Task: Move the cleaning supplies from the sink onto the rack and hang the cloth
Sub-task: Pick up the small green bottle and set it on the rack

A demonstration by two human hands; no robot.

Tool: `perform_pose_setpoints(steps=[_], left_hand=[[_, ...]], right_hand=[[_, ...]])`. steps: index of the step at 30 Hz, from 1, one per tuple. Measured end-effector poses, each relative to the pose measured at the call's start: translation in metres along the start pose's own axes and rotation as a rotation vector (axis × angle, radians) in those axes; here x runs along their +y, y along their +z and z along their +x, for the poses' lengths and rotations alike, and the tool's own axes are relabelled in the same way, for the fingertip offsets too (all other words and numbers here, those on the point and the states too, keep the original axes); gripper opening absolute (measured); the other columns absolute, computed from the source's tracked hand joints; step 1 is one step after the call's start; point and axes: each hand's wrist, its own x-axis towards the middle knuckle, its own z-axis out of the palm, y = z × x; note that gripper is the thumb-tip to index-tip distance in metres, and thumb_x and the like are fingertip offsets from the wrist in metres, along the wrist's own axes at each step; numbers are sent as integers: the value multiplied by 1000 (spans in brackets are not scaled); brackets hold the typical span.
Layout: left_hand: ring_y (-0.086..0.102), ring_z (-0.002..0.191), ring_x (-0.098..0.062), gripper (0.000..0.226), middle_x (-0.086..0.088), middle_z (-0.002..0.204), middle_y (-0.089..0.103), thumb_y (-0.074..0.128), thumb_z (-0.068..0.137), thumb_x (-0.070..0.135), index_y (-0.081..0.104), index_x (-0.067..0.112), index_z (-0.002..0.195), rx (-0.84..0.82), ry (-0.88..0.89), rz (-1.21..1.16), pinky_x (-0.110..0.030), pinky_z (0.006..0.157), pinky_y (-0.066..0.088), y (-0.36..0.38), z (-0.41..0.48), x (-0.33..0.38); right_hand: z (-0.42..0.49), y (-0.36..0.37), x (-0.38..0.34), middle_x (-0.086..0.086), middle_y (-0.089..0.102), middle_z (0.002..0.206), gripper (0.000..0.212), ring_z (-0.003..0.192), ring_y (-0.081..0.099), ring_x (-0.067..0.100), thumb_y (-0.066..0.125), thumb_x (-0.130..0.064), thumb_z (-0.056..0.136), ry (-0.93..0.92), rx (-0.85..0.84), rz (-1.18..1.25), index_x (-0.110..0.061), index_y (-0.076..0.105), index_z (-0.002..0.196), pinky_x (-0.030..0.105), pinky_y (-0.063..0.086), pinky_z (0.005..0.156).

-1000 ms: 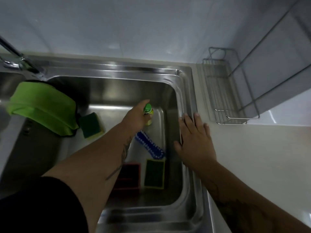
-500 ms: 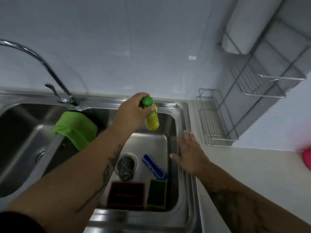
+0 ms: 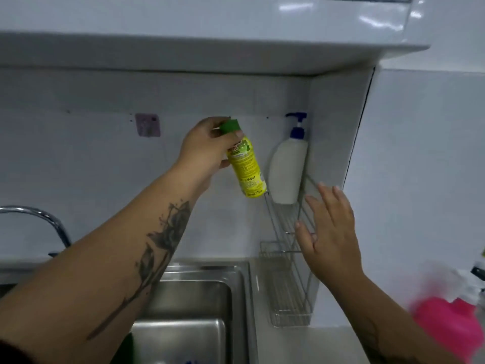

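Note:
My left hand [image 3: 204,151] grips a yellow bottle [image 3: 246,169] with a green cap near its top, holding it tilted in the air. Its base hangs just left of the upper shelf of the wire rack [image 3: 291,222]. A white pump bottle [image 3: 287,166] with a blue pump stands on that upper shelf. My right hand [image 3: 332,232] hovers with fingers spread in front of the rack's right side, holding nothing. The steel sink [image 3: 210,306] lies below; only a corner of its basin shows, and my left arm hides most of what lies inside.
The rack's lower basket [image 3: 286,300] sits on the white counter against the wall. A faucet [image 3: 44,219] curves in at the left. A wall hook patch [image 3: 147,124] is stuck on the tiles. A pink object [image 3: 451,327] lies at the right edge. A cabinet overhangs above.
My left hand has lifted the yellow bottle out of the sink and up to the rack's upper shelf. My right hand rose from the sink rim to the rack. The view tilted upward.

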Motion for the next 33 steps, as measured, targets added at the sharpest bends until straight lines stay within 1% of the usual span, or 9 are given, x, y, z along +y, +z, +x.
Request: perform_pose_setpoints(steps=[3, 5, 7, 9, 12, 16, 24, 30, 33], left_hand=[[62, 75, -6, 26, 7, 88, 64, 68, 87, 13, 59, 20, 111, -59, -15, 0, -26, 65, 51, 37, 19, -2], [65, 87, -15, 32, 0, 101, 67, 69, 87, 14, 59, 16, 118, -89, -25, 42, -32, 72, 54, 59, 34, -16], [65, 103, -20, 41, -3, 117, 66, 70, 86, 20, 58, 20, 125, -120, -9, 146, -38, 86, 56, 75, 50, -35], [63, 108, -17, 44, 0, 123, 64, 69, 86, 25, 56, 25, 129, -188, 37, 247, -39, 96, 53, 88, 60, -52], [57, 113, -10, 51, 3, 133, 59, 63, 90, 33, 48, 26, 138, -288, 187, 541, -25, 96, 46, 100, 64, -72], [52, 124, -19, 57, -3, 144, 50, 54, 95, 38, 37, 22, 147, -324, 254, 741, -29, 101, 42, 106, 70, -103], [51, 121, -19, 63, -5, 138, 49, 57, 92, 45, 34, 25, 147, -252, 260, 700, -27, 94, 42, 107, 73, -125], [45, 130, -20, 90, -4, 151, 36, 66, 84, 47, 7, 38, 152, -338, 163, 644, -37, 103, 43, 95, 64, -122], [44, 133, -22, 91, -6, 154, 32, 64, 86, 49, 2, 39, 152, -302, 115, 581, -40, 106, 42, 81, 52, -112]], right_hand=[[10, 26, 21, 15, 53, 138, 42, 136, 38, 32, 49, -29, 92, -137, -3, -79, -4, 60, 124, 46, 32, 113], [10, 41, 28, 14, 59, 132, 42, 130, 47, 31, 44, -29, 93, -184, 30, -125, -5, 63, 121, 47, 40, 105], [8, 51, 31, 12, 61, 130, 46, 125, 52, 29, 41, -30, 92, -167, 69, -133, -5, 62, 124, 42, 42, 102], [7, 56, 33, 12, 61, 131, 49, 123, 54, 29, 40, -31, 91, -156, 98, -144, -5, 58, 129, 41, 43, 101], [6, 62, 39, 13, 62, 128, 49, 119, 55, 30, 43, -29, 90, -175, 139, -166, -4, 57, 130, 41, 45, 99], [6, 63, 40, 13, 64, 124, 46, 116, 57, 30, 43, -28, 90, -199, 164, -155, -3, 60, 126, 40, 45, 98], [6, 64, 41, 12, 65, 122, 44, 114, 58, 30, 45, -25, 89, -216, 188, -163, -4, 61, 125, 41, 46, 98], [6, 63, 40, 13, 67, 119, 44, 110, 60, 31, 42, -26, 91, -207, 176, -172, -4, 63, 123, 41, 46, 95], [6, 58, 36, 14, 67, 117, 42, 108, 60, 32, 41, -25, 93, -187, 127, -185, -4, 63, 123, 42, 45, 92]])
